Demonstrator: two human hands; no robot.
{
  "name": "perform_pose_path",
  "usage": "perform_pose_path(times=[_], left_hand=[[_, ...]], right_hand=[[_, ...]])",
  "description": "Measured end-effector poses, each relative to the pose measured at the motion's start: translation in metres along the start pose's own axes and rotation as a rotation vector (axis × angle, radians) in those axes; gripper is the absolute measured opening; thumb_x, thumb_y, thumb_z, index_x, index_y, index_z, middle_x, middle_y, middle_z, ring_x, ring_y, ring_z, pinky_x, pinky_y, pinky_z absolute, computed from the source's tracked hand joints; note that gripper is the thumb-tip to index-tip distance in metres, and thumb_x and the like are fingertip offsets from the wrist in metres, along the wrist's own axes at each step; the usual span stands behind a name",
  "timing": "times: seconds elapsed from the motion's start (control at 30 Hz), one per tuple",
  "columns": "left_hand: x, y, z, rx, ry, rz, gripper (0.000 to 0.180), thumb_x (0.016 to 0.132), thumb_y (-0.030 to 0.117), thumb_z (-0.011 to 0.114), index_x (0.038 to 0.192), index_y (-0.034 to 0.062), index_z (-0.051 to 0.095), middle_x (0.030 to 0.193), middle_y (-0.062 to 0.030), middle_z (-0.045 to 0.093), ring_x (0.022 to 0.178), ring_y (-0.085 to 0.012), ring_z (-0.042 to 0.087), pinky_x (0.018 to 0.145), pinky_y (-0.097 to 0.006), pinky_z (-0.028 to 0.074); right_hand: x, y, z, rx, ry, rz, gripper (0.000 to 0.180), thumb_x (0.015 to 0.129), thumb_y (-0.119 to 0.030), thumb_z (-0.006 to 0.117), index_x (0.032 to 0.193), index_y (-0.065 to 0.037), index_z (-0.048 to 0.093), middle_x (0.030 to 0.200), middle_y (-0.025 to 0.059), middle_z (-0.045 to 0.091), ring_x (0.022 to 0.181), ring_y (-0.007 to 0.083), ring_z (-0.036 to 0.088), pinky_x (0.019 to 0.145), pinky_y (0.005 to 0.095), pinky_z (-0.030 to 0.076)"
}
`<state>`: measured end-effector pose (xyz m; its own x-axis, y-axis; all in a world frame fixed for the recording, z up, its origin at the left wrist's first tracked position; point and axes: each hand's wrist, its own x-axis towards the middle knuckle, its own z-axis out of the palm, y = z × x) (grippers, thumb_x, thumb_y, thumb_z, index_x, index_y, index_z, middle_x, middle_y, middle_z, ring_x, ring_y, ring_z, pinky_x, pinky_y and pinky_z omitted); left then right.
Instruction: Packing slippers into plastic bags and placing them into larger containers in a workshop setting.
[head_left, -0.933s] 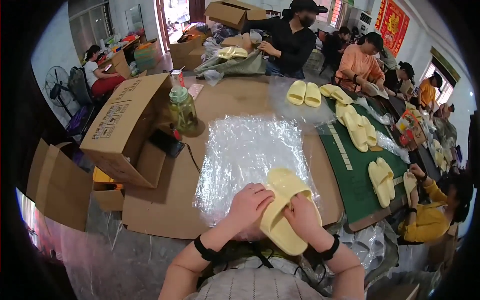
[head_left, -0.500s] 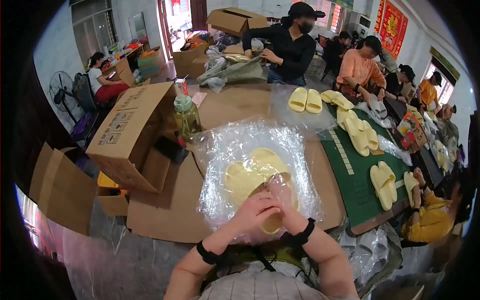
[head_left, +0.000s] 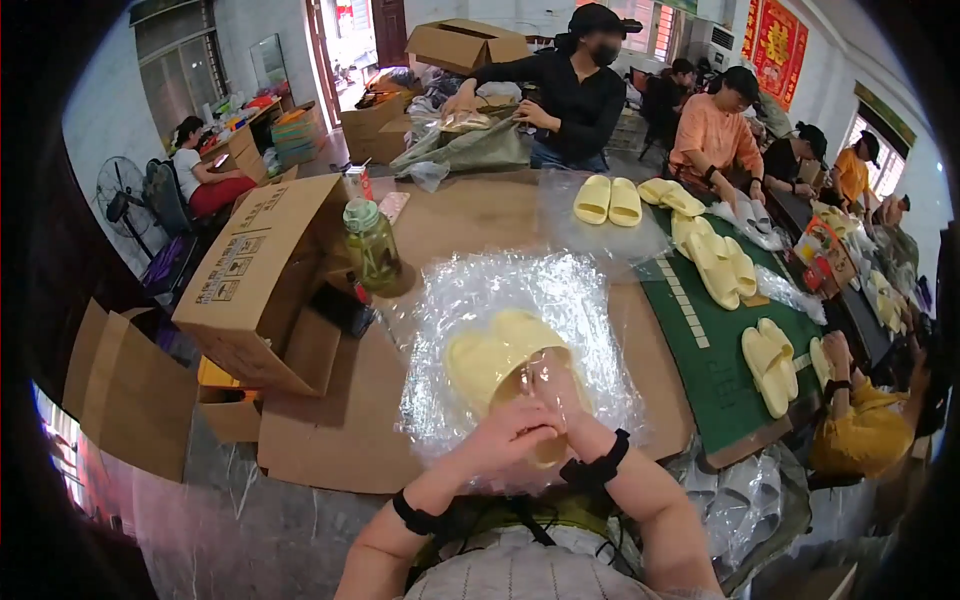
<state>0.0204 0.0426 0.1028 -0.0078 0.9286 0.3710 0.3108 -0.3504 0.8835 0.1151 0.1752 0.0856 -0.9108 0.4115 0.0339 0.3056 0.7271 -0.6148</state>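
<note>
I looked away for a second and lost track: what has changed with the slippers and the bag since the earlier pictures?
The yellow slippers went from outside the clear plastic bag to inside it, pushed away from the person. Left hand and right hand are now together at the bag's mouth. The cardboard box and green bottle stayed put.

Clear plastic bag point(head_left: 520, 350), crinkled, on the brown table point(head_left: 480, 215) just right of the open cardboard box point(head_left: 265, 280), holding a pair of yellow slippers point(head_left: 495, 360). The cardboard box, brown with dark print on its flap, lies tipped on its side at the table's left edge, with flattened brown cartons point(head_left: 125, 390) left of it and another open brown box point(head_left: 465, 45) beyond the table's far end. A green-capped bottle point(head_left: 372, 245) with a label stands just right of the cardboard box; red wall signs with gold figures point(head_left: 775, 40) hang well beyond the table's far right corner.
</note>
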Motion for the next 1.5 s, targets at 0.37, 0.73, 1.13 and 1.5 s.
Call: perform_pose_path(times=[0.37, 0.73, 1.13, 1.5], left_hand=[[0.007, 0.016, 0.006, 0.215, 0.106, 0.094, 0.013, 0.091, 0.010, 0.063, 0.102, 0.0064, 0.069, 0.102, -0.0107, 0.066, 0.102, -0.0301, 0.061, 0.091, -0.039, 0.048], [-0.005, 0.015, -0.010, 0.063, -0.182, 0.042, 0.010, 0.093, 0.011, 0.063, 0.099, 0.0053, 0.068, 0.093, -0.0079, 0.065, 0.095, -0.0256, 0.060, 0.089, -0.035, 0.047], [-0.059, -0.061, -0.025, -0.133, 0.534, -0.272, 0.087, 0.090, 0.010, 0.070, 0.158, 0.0114, 0.016, 0.154, -0.0162, 0.030, 0.140, -0.0276, 0.040, 0.111, -0.043, 0.041], [-0.052, -0.003, -0.026, -0.882, -0.096, -0.579, 0.088, 0.095, -0.004, 0.056, 0.160, 0.0123, 0.000, 0.155, -0.0211, 0.037, 0.136, -0.0356, 0.049, 0.110, -0.045, 0.042]], right_hand=[[-0.016, -0.014, 0.028, -0.206, 0.587, -0.280, 0.018, 0.086, -0.011, 0.060, 0.101, -0.003, 0.053, 0.098, 0.0192, 0.051, 0.082, 0.0399, 0.057, 0.066, 0.0449, 0.047], [0.018, 0.013, 0.001, -0.165, 0.619, 0.142, 0.017, 0.093, -0.016, 0.060, 0.091, 0.001, 0.058, 0.089, 0.0234, 0.058, 0.084, 0.0421, 0.059, 0.073, 0.0467, 0.050], [0.027, 0.009, -0.014, 0.190, 0.761, 0.313, 0.025, 0.090, -0.018, 0.062, 0.085, 0.006, 0.055, 0.087, 0.0278, 0.056, 0.084, 0.0441, 0.057, 0.077, 0.0505, 0.045], [0.046, 0.011, -0.017, 0.126, 0.853, 0.272, 0.026, 0.092, -0.019, 0.063, 0.091, 0.004, 0.053, 0.092, 0.0268, 0.055, 0.086, 0.0463, 0.056, 0.076, 0.0517, 0.045]])
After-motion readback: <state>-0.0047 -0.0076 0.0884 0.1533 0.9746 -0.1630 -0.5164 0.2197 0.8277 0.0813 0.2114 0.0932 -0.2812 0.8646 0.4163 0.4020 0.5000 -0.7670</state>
